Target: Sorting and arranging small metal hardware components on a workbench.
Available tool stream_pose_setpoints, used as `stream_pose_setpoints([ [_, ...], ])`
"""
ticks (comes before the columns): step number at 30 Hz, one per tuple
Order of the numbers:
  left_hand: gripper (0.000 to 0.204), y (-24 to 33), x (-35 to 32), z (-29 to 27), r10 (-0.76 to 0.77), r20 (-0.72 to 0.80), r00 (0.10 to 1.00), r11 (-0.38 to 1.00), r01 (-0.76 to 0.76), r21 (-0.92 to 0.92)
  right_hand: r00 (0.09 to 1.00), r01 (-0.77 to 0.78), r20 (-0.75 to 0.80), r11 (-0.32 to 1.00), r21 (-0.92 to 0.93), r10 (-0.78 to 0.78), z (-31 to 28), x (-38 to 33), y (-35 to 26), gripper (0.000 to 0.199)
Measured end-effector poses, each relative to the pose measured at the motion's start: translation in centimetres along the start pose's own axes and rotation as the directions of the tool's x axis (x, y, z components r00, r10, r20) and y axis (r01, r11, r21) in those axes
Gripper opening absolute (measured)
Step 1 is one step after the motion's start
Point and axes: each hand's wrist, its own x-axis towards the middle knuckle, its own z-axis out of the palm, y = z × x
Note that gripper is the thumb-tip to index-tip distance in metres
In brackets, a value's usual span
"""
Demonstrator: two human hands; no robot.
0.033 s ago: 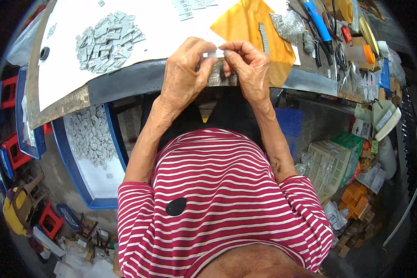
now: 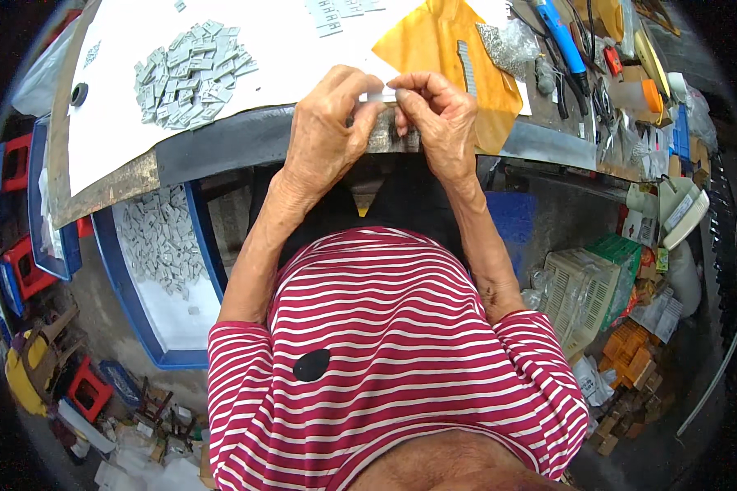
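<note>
My left hand (image 2: 329,131) and my right hand (image 2: 442,119) meet over the front edge of the worktable. Between their fingertips they pinch a small light-grey plastic piece (image 2: 377,96), the left at one end and the right at the other. Fingers cover much of it, so its full shape is hidden. To the left of my hands lies a heap of similar grey pieces (image 2: 192,78) on white paper (image 2: 282,49). Several more pieces (image 2: 327,16) sit in rows farther back. Right of my right hand, a strip of small grey parts (image 2: 466,67) rests on a yellow-brown envelope (image 2: 422,33).
Below the table at left, a blue tray (image 2: 123,282) holds many grey pieces. A black ring (image 2: 79,94) lies at the paper's left edge. At right on the table are a blue pen-shaped tool (image 2: 561,37), a bag of small metal parts (image 2: 506,47) and cables.
</note>
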Motion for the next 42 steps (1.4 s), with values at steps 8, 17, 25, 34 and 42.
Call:
stream_pose_setpoints([
  [8, 0.016, -0.5, 0.2, 0.0, 0.060, 0.023, 0.998, 0.990, -0.063, 0.127, 0.998, 0.040, -0.047, 0.990, -0.132, -0.046, 0.6, 0.4, 0.1, 0.008],
  [17, 0.018, -0.4, 1.2, -0.9, 0.092, 0.038, 0.995, 0.964, -0.099, 0.245, 0.990, 0.107, -0.062, 0.968, -0.228, -0.124, 1.1, 1.1, 0.1, 0.008],
  [25, 0.018, -0.8, 2.2, -1.6, 0.092, 0.055, 0.994, 0.952, -0.104, 0.289, 1.000, 0.015, 0.008, 1.000, -0.018, -0.015, 1.0, 1.4, -0.2, 0.016],
  [34, 0.014, -7.3, 7.7, -5.7, 0.006, -0.122, 0.993, 0.977, 0.020, 0.213, 0.984, 0.168, -0.026, 0.964, -0.208, -0.177, 1.3, 0.3, 1.8, 0.015],
  [42, 0.017, -14.1, 14.8, -7.3, -0.104, -0.263, 0.959, 0.883, 0.211, 0.420, 0.941, 0.320, 0.015, 0.871, -0.374, -0.339, 1.0, 0.5, 4.0, 0.011],
])
